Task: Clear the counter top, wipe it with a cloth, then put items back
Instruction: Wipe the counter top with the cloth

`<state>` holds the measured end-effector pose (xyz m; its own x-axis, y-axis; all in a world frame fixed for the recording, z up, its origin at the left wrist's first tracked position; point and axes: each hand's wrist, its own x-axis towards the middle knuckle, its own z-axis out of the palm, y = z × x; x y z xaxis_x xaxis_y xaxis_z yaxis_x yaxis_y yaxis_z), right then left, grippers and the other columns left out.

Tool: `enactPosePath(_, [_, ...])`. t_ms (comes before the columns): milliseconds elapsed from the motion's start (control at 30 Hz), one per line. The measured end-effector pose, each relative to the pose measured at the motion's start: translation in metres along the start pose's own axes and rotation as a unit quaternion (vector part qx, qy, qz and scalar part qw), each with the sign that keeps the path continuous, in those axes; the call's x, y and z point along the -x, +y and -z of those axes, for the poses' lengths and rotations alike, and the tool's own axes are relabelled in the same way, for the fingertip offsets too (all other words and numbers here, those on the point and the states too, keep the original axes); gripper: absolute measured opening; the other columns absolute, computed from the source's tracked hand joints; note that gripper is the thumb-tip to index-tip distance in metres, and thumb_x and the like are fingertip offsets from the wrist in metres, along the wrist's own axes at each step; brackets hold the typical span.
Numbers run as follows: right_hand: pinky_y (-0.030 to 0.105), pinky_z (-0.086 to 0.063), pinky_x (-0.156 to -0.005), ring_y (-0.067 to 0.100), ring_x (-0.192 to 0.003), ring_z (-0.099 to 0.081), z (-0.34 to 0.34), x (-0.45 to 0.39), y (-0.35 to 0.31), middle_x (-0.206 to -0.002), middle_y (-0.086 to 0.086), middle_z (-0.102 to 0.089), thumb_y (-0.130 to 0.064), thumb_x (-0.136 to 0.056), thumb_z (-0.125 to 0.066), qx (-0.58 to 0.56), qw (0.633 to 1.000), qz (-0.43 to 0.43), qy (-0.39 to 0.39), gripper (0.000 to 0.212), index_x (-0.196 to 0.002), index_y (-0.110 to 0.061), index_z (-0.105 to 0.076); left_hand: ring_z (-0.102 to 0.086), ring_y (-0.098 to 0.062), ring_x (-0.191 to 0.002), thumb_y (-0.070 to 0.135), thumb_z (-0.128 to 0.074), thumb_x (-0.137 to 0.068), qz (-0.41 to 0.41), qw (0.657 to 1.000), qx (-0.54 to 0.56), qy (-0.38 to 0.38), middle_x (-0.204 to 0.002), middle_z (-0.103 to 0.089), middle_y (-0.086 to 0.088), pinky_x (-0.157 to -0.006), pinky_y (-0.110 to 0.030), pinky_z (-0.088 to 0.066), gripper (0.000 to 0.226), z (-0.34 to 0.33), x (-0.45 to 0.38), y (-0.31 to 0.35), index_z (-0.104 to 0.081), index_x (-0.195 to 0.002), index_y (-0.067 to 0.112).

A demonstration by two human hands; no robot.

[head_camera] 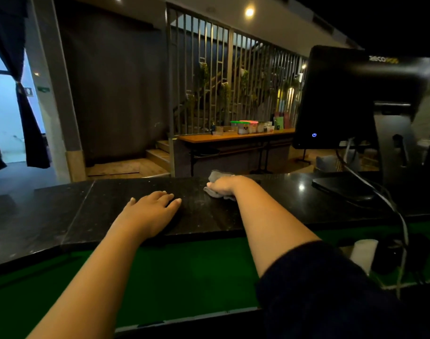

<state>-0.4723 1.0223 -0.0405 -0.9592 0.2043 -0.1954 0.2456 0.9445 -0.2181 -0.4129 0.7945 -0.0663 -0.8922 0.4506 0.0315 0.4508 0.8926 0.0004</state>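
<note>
On the black table [270, 209], the right hand [225, 185] presses a grey cloth [215, 178] at the far edge.
Its grip is curled over the cloth, which bunches out beyond and beneath the fingers. Just left of it, the left hand [151, 206] lies flat on the stone, grip released, fingers straight. To the right stands a dark screen [351, 99] on its base [343, 187], cable [390, 204] trailing down.
</note>
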Motion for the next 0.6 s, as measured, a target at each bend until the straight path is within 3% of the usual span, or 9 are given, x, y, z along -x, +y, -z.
enactPosePath(33, [0.041, -0.031, -0.077, 0.029, -0.099, -0.048, 0.001, -0.025, 0.000, -0.138, 0.004, -0.049, -0.069, -0.080, -0.054, 0.014, 1.000, 0.023, -0.009, 0.058, -0.122, -0.030, -0.057, -0.007, -0.019, -0.148, 0.038, -0.024, -0.101, -0.002, 1.000, -0.008, 0.001, -0.161, -0.007, 0.003, -0.115, -0.058, -0.011, 0.054, 0.000, 0.001, 0.000, -0.012, -0.153, 0.029])
enactPosePath(67, [0.046, -0.023, -0.071, 0.028, -0.082, -0.042, 0.003, -0.049, -0.002, -0.135, 0.005, -0.052, -0.079, -0.067, -0.055, 0.014, 0.999, 0.033, -0.037, 0.055, -0.103, -0.037, -0.058, -0.007, -0.020, -0.148, 0.037, -0.025, -0.101, -0.003, 1.000, -0.011, 0.000, -0.161, -0.007, 0.002, -0.116, -0.058, -0.011, 0.054, 0.001, 0.002, 0.000, -0.011, -0.153, 0.029])
enactPosePath(100, [0.047, -0.026, -0.072, 0.028, -0.075, -0.038, 0.006, -0.062, -0.006, -0.129, 0.011, -0.053, -0.083, -0.065, -0.049, 0.014, 0.998, 0.032, -0.055, 0.054, -0.095, -0.038, -0.055, -0.007, -0.020, -0.148, 0.036, -0.026, -0.101, -0.004, 1.000, -0.015, 0.001, -0.161, -0.007, 0.001, -0.116, -0.058, -0.011, 0.054, 0.001, 0.002, 0.000, -0.010, -0.153, 0.028])
enactPosePath(167, [0.046, -0.037, -0.086, 0.030, -0.088, -0.050, 0.010, -0.060, -0.018, -0.132, 0.011, -0.046, -0.066, -0.090, -0.035, -0.008, 0.997, 0.031, -0.071, 0.052, -0.126, -0.032, -0.050, -0.007, -0.020, -0.148, 0.037, -0.026, -0.101, -0.002, 1.000, -0.011, -0.001, -0.161, -0.007, 0.000, -0.116, -0.058, -0.011, 0.055, 0.002, 0.002, 0.002, -0.010, -0.153, 0.029])
enactPosePath(233, [0.041, -0.035, -0.098, 0.031, -0.124, -0.045, 0.011, -0.030, -0.030, -0.150, 0.008, -0.031, -0.055, -0.098, -0.029, -0.006, 0.996, 0.046, -0.079, 0.060, -0.151, -0.028, -0.023, -0.006, -0.021, -0.148, 0.038, -0.027, -0.101, 0.007, 1.000, -0.013, -0.007, -0.161, -0.005, -0.001, -0.116, -0.057, -0.011, 0.055, 0.003, 0.002, 0.005, -0.009, -0.152, 0.029])
enactPosePath(267, [0.037, -0.035, -0.094, 0.029, -0.128, -0.043, 0.011, -0.024, -0.033, -0.151, 0.005, -0.030, -0.055, -0.098, -0.030, -0.006, 0.995, 0.052, -0.083, 0.063, -0.153, -0.027, -0.020, -0.005, -0.022, -0.148, 0.038, -0.028, -0.101, 0.010, 1.000, -0.020, -0.009, -0.161, -0.004, -0.002, -0.116, -0.057, -0.011, 0.056, 0.003, 0.001, 0.005, -0.007, -0.152, 0.028])
enactPosePath(367, [0.033, -0.038, -0.082, 0.019, -0.102, -0.053, 0.010, 0.004, -0.044, -0.147, 0.008, -0.033, -0.046, -0.102, -0.032, -0.030, 0.989, 0.116, -0.083, 0.060, -0.153, -0.018, -0.019, -0.002, -0.024, -0.148, 0.039, -0.024, -0.102, 0.032, 0.999, 0.012, 0.006, -0.161, 0.002, -0.003, -0.117, -0.054, -0.010, 0.057, 0.008, 0.004, 0.005, -0.002, -0.152, 0.027])
enactPosePath(467, [0.032, -0.026, -0.105, 0.026, -0.136, -0.034, 0.002, 0.045, -0.048, -0.157, 0.009, -0.022, -0.032, -0.105, -0.031, -0.016, 0.971, 0.221, -0.086, 0.051, -0.151, -0.012, -0.021, 0.001, -0.027, -0.148, 0.032, -0.024, -0.104, 0.057, 0.996, 0.054, 0.040, -0.161, 0.007, -0.006, -0.117, -0.054, -0.009, 0.056, 0.009, 0.010, 0.009, 0.003, -0.152, 0.024])
enactPosePath(600, [0.022, -0.020, -0.104, 0.015, -0.141, -0.025, -0.014, 0.086, -0.009, -0.158, 0.000, -0.024, -0.033, -0.103, -0.039, -0.042, 0.953, 0.281, -0.107, 0.054, -0.152, -0.019, -0.023, 0.000, -0.026, -0.148, 0.033, -0.020, -0.103, 0.059, 0.989, 0.121, 0.059, -0.161, 0.004, -0.005, -0.118, -0.051, -0.009, 0.055, 0.008, 0.011, 0.005, 0.000, -0.153, 0.022])
